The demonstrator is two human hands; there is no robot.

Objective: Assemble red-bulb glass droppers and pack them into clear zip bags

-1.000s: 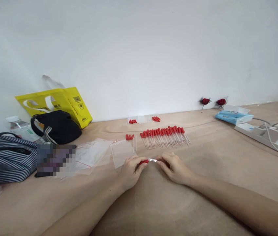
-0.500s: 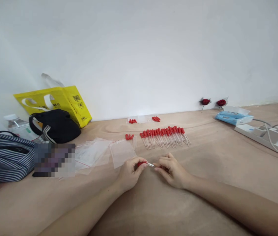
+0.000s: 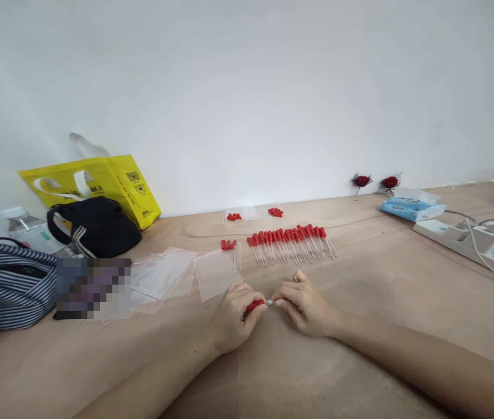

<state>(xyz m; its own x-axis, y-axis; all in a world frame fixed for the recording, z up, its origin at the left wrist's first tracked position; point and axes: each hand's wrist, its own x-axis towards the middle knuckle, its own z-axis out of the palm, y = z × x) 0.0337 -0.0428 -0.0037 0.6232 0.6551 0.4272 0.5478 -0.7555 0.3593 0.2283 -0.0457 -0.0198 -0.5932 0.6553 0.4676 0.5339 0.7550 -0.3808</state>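
Between thumb and fingers, my left hand pinches a red rubber dropper bulb. My right hand grips a clear dropper tube, most of which its fingers hide. The tube's end meets the bulb's mouth; how deep it sits I cannot tell. Beyond my hands lies a row of droppers with red bulbs, their clear tubes pointing toward me. Left of that row are several loose red bulbs and a few bare tubes. A clear zip bag lies flat near my left hand.
More clear bags spread leftward, beside a striped bag, black pouch, bottle and yellow tote. Red bulbs in bags lie by the wall. Rightward are a tissue pack, power strip and two fabric roses.
The bulb and tube ends, angled and slightly apart before, are now in line and touching. My left hand has shifted slightly right and nearer me. The view has moved a little.
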